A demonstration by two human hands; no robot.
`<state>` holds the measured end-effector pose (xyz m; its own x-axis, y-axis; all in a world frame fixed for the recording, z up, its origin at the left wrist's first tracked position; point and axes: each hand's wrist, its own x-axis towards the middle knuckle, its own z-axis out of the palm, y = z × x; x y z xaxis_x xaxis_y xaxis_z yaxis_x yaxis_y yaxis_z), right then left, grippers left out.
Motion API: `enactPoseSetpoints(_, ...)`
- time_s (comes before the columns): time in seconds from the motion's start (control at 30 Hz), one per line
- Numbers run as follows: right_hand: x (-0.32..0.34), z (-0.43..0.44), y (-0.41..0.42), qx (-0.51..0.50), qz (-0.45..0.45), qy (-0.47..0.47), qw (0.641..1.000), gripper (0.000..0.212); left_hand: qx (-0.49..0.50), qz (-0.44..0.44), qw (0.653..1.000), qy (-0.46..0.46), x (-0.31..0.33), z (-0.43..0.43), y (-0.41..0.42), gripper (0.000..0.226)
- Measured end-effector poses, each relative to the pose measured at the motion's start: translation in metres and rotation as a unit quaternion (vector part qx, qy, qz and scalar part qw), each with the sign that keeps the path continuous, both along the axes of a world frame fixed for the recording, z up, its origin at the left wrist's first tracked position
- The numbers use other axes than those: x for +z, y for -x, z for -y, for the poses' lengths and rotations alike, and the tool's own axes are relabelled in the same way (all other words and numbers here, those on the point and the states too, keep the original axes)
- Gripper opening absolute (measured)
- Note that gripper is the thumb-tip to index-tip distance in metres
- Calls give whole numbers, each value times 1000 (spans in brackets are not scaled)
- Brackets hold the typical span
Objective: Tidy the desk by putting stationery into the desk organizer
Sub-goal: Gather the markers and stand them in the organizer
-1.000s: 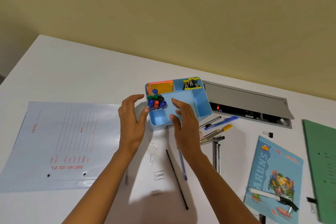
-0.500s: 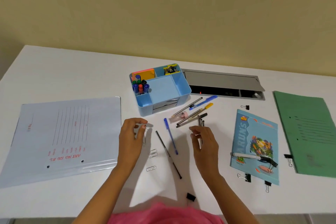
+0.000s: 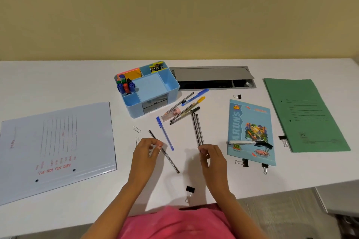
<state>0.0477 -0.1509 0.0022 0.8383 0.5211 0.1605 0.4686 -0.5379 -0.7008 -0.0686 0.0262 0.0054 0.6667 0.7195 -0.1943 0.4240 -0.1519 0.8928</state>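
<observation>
The left hand (image 3: pixel 145 150) is pinching a paper clip (image 3: pixel 151 151) and the right hand (image 3: pixel 210 156) is closing on the black pens (image 3: pixel 198 130) — gathering loose counter (image 3: pixel 77 83) stationery for the blue desk organizer (image 3: pixel 148 88).

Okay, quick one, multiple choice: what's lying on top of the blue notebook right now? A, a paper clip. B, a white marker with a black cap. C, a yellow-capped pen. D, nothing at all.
B: a white marker with a black cap lies across the lower part of the blue notebook, while the yellow-capped pen sits on the desk beside the blue organizer.
</observation>
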Motion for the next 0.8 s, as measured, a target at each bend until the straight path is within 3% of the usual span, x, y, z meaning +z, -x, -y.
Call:
enactPoseSetpoints(0.27,-8,60,-75,-156,7,141,978,45,-37,-4,999,-3,2,36,-22,17)
enactPoseSetpoints(0.53,-8,83,-121,-77,8,292,953,32,-32,-12,999,0,3,53,-39,19)
enactPoseSetpoints(0.7,15,64,-126,26,104,337,935,16,-9,-7,1000,13,10,60,-47,20)
enactPoseSetpoints(0.8,42,41,-109,111,171,300,932,18,-27,0,998,55,15,61,-52,23)
